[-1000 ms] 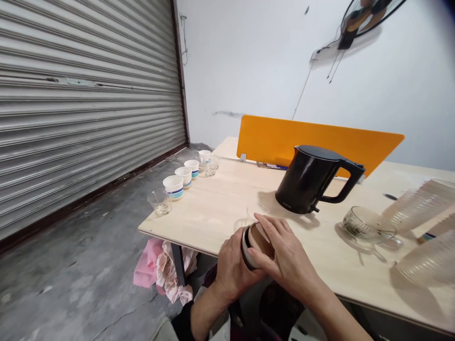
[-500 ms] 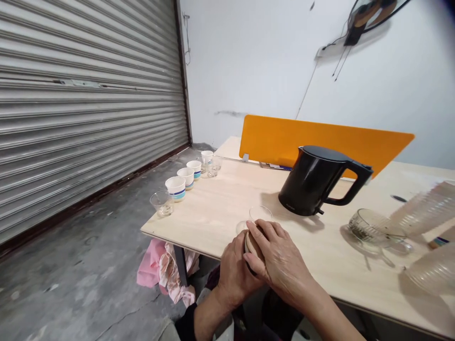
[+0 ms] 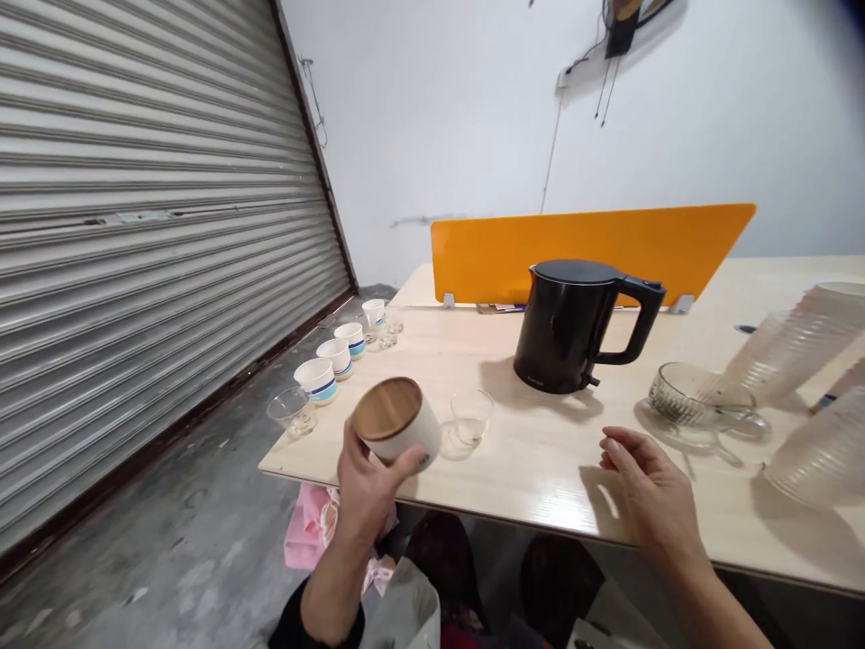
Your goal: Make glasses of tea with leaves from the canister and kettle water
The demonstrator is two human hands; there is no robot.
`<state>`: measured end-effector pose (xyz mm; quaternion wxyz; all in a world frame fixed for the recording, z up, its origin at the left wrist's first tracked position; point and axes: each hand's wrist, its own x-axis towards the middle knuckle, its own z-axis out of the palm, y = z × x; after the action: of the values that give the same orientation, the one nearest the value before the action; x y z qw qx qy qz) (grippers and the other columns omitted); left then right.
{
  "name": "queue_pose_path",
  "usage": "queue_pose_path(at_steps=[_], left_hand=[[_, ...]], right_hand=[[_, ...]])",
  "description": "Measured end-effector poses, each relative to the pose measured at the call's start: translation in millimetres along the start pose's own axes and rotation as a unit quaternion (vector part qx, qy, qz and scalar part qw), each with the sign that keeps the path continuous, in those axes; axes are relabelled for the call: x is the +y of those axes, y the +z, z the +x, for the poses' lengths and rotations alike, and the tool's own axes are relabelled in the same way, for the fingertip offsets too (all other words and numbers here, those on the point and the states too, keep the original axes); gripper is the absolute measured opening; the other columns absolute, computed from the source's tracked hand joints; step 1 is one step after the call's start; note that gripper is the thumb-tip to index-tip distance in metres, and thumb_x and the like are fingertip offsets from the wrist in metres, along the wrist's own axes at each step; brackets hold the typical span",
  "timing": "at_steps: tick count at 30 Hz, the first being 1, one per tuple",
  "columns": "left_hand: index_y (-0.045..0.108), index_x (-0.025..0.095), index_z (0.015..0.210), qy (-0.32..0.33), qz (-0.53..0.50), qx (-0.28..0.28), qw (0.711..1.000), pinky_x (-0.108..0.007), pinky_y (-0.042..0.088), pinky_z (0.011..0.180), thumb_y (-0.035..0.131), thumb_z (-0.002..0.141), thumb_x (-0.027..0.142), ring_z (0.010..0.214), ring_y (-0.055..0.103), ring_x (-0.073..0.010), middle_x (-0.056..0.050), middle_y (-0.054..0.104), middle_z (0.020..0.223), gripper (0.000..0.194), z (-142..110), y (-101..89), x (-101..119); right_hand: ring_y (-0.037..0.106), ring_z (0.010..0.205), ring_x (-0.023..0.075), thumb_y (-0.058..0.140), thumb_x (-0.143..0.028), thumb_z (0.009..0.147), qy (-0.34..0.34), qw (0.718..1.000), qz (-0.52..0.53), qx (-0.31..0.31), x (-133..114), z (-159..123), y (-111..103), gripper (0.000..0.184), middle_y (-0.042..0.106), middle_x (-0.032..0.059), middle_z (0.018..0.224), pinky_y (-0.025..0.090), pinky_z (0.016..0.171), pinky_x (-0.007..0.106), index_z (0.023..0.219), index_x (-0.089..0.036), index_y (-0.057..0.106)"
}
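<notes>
My left hand [image 3: 365, 487] grips a small white jar with a round wooden lid [image 3: 396, 420] and holds it tilted above the near edge of the table [image 3: 541, 460]. A small clear glass cup [image 3: 471, 416] stands just right of the jar. My right hand [image 3: 645, 491] hovers over the table front with fingers loosely spread, holding nothing. A black electric kettle [image 3: 568, 326] stands behind, near the middle.
Paper cups with blue bands [image 3: 317, 379] and small glasses [image 3: 290, 412] line the table's left edge. A glass bowl [image 3: 682, 401] and stacked clear plastic cups [image 3: 797, 347] lie at the right. An orange divider [image 3: 587, 245] stands at the back. Pink cloth [image 3: 307, 532] lies under the table.
My right hand left the jar's lid and moved right, opening. My left hand carried the jar left and up. The view shifted.
</notes>
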<state>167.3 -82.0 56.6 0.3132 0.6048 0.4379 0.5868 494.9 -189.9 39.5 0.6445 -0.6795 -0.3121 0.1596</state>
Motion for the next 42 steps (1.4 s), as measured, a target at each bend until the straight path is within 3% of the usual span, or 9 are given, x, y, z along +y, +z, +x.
queue_pose_path(at_steps=[3, 7, 9, 12, 17, 21, 29, 42], left_hand=[[0.059, 0.018, 0.129, 0.008, 0.010, 0.008, 1.000, -0.046, 0.057, 0.092, 0.064, 0.096, 0.039, 0.110, 0.064, -0.0243, -0.010, 0.062, 0.129, 0.040, 36.6, 10.3, -2.0], [0.059, 0.018, 0.129, 0.028, 0.002, -0.001, 1.000, -0.046, 0.057, 0.092, 0.064, 0.096, 0.040, 0.110, 0.064, -0.0243, -0.010, 0.062, 0.129, 0.040, 85.2, 43.5, -7.1], [0.058, 0.020, 0.129, 0.040, -0.012, -0.019, 0.999, -0.046, 0.056, 0.096, 0.078, 0.084, 0.048, 0.111, 0.065, -0.0258, -0.011, 0.067, 0.125, 0.057, 109.2, 65.4, -10.1], [0.055, 0.021, 0.129, 0.042, -0.060, -0.086, 0.994, -0.048, 0.053, 0.100, 0.091, 0.066, 0.046, 0.114, 0.065, -0.0285, -0.011, 0.071, 0.119, 0.076, 138.3, 101.7, -17.5], [0.057, 0.020, 0.120, 0.031, -0.067, -0.128, 0.989, -0.048, 0.053, 0.098, 0.091, 0.065, 0.036, 0.112, 0.066, -0.0290, -0.013, 0.071, 0.119, 0.067, 158.7, 160.9, -43.0], [0.056, 0.018, 0.119, 0.022, -0.067, -0.140, 0.988, -0.051, 0.050, 0.101, 0.094, 0.059, 0.034, 0.112, 0.064, -0.0300, -0.014, 0.069, 0.119, 0.073, 164.2, 190.2, -64.6], [0.053, 0.017, 0.128, 0.023, -0.092, -0.189, 0.977, -0.041, 0.049, 0.103, 0.095, 0.057, 0.033, 0.118, 0.062, -0.0269, -0.012, 0.067, 0.126, 0.084, 166.2, 191.9, -78.6], [0.055, 0.018, 0.128, 0.012, -0.099, -0.197, 0.975, -0.045, 0.046, 0.107, 0.097, 0.051, 0.028, 0.122, 0.061, -0.0297, -0.013, 0.067, 0.128, 0.088, 164.4, 179.7, -78.1]], right_hand=[[0.064, 0.076, 0.0158, 0.076, -0.054, 0.077, 0.049, 0.998, 0.037, -0.019, 13.9, 3.5, -3.5, 0.041, 0.071, 0.0030, 0.087, 0.055, 0.067, 0.026, 0.103, -0.022, 0.073], [0.070, 0.087, 0.0196, 0.077, -0.058, 0.074, 0.072, 0.995, 0.042, -0.048, 18.2, 3.6, -4.7, 0.048, 0.077, 0.0060, 0.095, 0.059, 0.077, 0.027, 0.106, -0.021, 0.075], [0.072, 0.089, 0.0227, 0.078, -0.060, 0.071, 0.080, 0.995, 0.039, -0.050, 16.6, 3.4, -5.1, 0.053, 0.078, 0.0075, 0.096, 0.060, 0.079, 0.030, 0.106, -0.020, 0.076], [0.074, 0.089, 0.0265, 0.078, -0.062, 0.067, 0.080, 0.995, 0.033, -0.050, 12.9, 3.4, -5.6, 0.057, 0.079, 0.0087, 0.094, 0.063, 0.078, 0.032, 0.104, -0.020, 0.078], [0.076, 0.088, 0.0281, 0.075, -0.063, 0.065, 0.052, 0.997, 0.003, -0.052, 15.5, 5.3, -6.8, 0.051, 0.080, 0.0081, 0.092, 0.064, 0.077, 0.030, 0.094, -0.022, 0.081], [0.077, 0.085, 0.0270, 0.073, -0.061, 0.070, 0.009, 0.998, -0.022, -0.050, 26.2, 7.0, -8.0, 0.044, 0.080, 0.0062, 0.093, 0.065, 0.074, 0.029, 0.093, -0.025, 0.082], [0.077, 0.088, 0.0270, 0.073, -0.061, 0.071, 0.012, 0.998, -0.034, -0.056, 35.2, 7.0, -7.8, 0.041, 0.080, 0.0052, 0.099, 0.065, 0.076, 0.029, 0.092, -0.027, 0.082], [0.077, 0.089, 0.0266, 0.067, -0.064, 0.074, -0.012, 0.995, -0.083, -0.059, 29.3, 6.6, -7.5, 0.044, 0.080, 0.0054, 0.097, 0.063, 0.080, 0.031, 0.093, -0.026, 0.081]])
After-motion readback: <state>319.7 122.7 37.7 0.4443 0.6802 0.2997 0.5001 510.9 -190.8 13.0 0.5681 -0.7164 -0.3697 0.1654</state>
